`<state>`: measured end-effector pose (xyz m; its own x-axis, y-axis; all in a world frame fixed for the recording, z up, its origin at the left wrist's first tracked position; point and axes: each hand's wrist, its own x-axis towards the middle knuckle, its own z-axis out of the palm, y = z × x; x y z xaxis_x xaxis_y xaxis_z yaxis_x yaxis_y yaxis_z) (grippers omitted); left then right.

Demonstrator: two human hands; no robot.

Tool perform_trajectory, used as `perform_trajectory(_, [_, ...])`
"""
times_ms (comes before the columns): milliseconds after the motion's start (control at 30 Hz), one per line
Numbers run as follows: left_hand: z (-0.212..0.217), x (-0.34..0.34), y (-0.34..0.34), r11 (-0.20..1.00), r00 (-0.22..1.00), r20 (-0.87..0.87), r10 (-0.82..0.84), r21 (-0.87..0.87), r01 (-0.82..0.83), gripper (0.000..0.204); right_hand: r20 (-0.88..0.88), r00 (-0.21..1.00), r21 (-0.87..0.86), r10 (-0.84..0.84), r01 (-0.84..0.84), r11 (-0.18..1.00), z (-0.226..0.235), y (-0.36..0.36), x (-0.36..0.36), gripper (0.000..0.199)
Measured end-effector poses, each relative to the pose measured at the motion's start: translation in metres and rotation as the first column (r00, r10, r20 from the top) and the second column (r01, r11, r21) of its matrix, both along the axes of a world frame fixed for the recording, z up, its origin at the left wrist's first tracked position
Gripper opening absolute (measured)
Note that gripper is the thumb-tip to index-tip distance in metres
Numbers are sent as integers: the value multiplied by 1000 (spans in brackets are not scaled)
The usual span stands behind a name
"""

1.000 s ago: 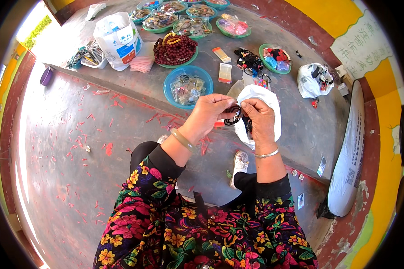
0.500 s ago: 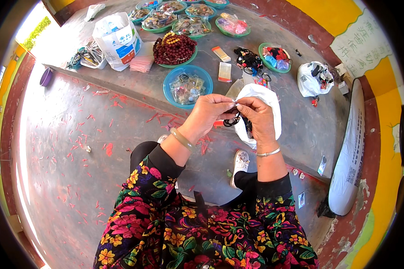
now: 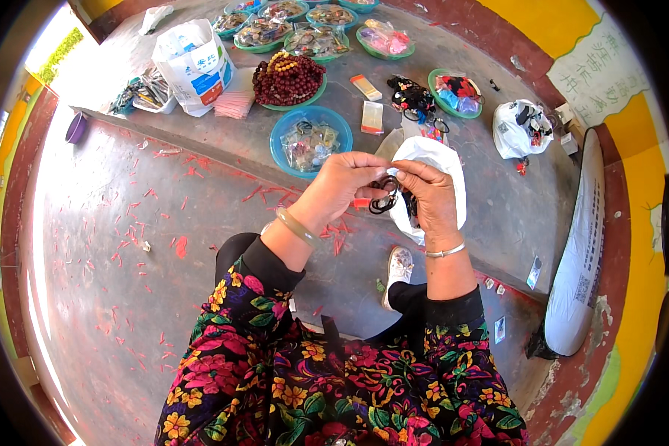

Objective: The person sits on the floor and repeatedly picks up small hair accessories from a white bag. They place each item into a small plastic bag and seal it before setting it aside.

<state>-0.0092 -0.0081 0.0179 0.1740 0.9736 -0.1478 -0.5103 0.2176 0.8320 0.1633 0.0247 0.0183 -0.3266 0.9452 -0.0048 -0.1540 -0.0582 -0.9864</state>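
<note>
At the centre of the frame the left hand (image 3: pixel 342 186) and right hand (image 3: pixel 427 193) meet, each grip pinched narrow on a bunch of dark rings (image 3: pixel 384 199). A white plastic bag (image 3: pixel 442 160) hangs behind the right hand (which hides part of it), and just above sits a blue bowl (image 3: pixel 311 141) on the grey worktop (image 3: pixel 498 215).

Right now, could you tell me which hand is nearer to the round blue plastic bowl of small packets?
Left. The left hand hovers beside the blue bowl; the right hand is farther right, over the white bag.
</note>
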Motion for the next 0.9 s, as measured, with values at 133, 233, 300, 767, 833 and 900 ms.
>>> perform_trajectory(133, [-4,-1,1,1000,999,46,14,-1,-14,20,6,1000,31,24,-25,999,-1,1,1,17])
perform_trajectory(233, [-3,-1,0,1000,996,81,20,-12,-19,21,-25,1000,21,19,-18,1000,-3,1,1,17])
perform_trajectory(300, [0,-1,-1,999,994,100,34,-16,-33,21,-54,999,-7,4,-4,1000,-3,1,0,17])
perform_trajectory(767, [-2,0,1,998,997,59,54,-18,-53,15,-52,999,-16,-10,9,1000,-3,0,-2,15])
perform_trajectory(833, [-4,-1,1,998,995,85,54,-33,-52,15,-49,999,29,2,-1,1000,-3,0,-2,15])
perform_trajectory(900, [-6,-2,2,998,992,121,45,-46,-39,15,-20,1000,79,24,-22,997,-3,1,-1,15])
